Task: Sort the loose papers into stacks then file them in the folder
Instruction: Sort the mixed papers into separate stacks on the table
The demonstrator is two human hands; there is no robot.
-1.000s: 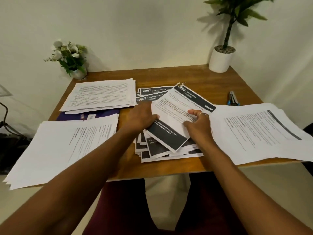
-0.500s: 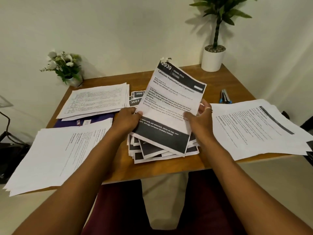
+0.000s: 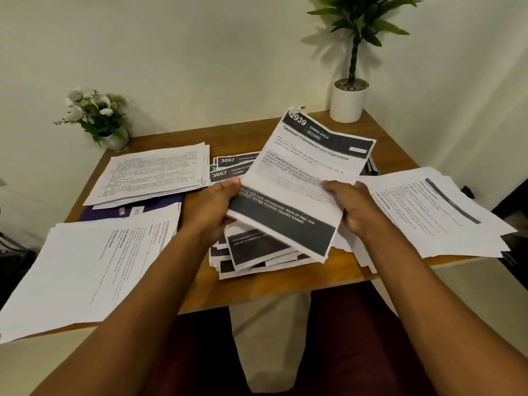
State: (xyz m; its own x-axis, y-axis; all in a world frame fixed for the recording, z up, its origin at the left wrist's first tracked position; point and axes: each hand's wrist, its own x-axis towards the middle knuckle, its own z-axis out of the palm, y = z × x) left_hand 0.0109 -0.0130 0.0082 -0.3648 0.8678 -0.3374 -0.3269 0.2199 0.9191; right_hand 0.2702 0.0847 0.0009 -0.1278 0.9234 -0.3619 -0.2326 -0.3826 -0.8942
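A sheaf of black-banded sheets headed 2939 (image 3: pixel 303 178) is lifted and tilted above the table's middle. My left hand (image 3: pixel 213 208) grips its left edge and my right hand (image 3: pixel 350 205) grips its right edge. Under it lies a messy pile of similar black-banded sheets (image 3: pixel 257 252), with more of them headed 3087 and 3667 (image 3: pixel 228 167) behind. White text stacks lie at the far left (image 3: pixel 151 172), near left (image 3: pixel 94 267) and right (image 3: pixel 434 215). A purple folder (image 3: pixel 148 207) shows partly under the left stacks.
The wooden table (image 3: pixel 257 290) stands against a wall. A small flower pot (image 3: pixel 100 121) is at its back left corner and a white potted plant (image 3: pixel 350 101) at the back right. A small blue and black object (image 3: pixel 371 167) lies behind the lifted sheaf.
The 2939 sheaf lay on the central pile a second ago; both hands have since picked it up and now hold it tilted above the pile.
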